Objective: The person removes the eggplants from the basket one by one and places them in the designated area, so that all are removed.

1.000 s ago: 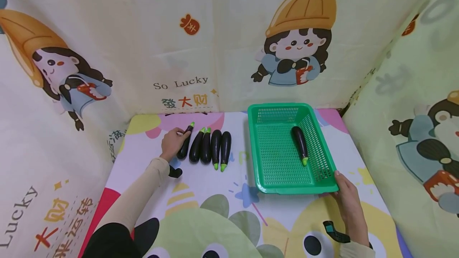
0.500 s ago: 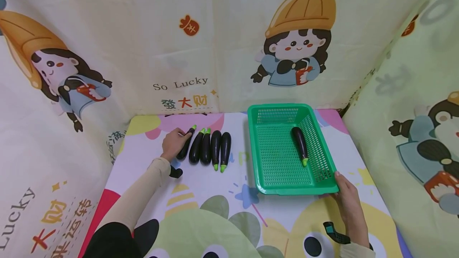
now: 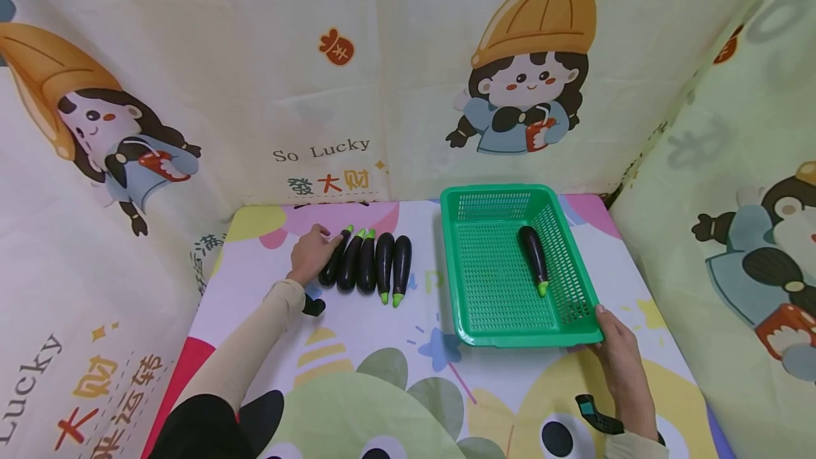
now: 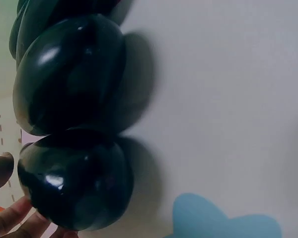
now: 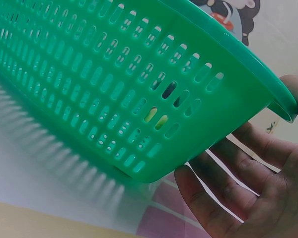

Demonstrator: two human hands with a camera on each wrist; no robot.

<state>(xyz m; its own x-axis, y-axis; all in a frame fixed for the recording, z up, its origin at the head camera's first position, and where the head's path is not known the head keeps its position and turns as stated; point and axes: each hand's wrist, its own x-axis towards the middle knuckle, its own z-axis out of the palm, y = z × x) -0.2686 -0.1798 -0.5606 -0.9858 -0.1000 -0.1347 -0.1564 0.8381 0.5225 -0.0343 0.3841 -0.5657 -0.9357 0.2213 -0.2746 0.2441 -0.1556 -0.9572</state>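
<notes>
Several dark eggplants with green stems lie side by side on the left of the table in the head view. My left hand (image 3: 312, 253) holds the leftmost eggplant (image 3: 333, 266) near its stem end, against its neighbour (image 3: 350, 268). In the left wrist view, fingertips (image 4: 35, 223) touch this eggplant's outer side, and its rounded end (image 4: 77, 181) faces the camera. My right hand (image 3: 620, 360) grips the near right corner of a green plastic basket (image 3: 519, 339), thumb at the rim and fingers below. One eggplant (image 3: 533, 257) lies inside the basket, along its right side.
The table (image 3: 426, 402) has a cartoon-printed cover. A printed cloth backdrop (image 3: 408, 91) rises behind it and at both sides. A strip of table separates the eggplant row from the basket.
My left hand has moved slightly right with the leftmost eggplant, closing the gap to its neighbour. The basket and my right hand have stayed in place.
</notes>
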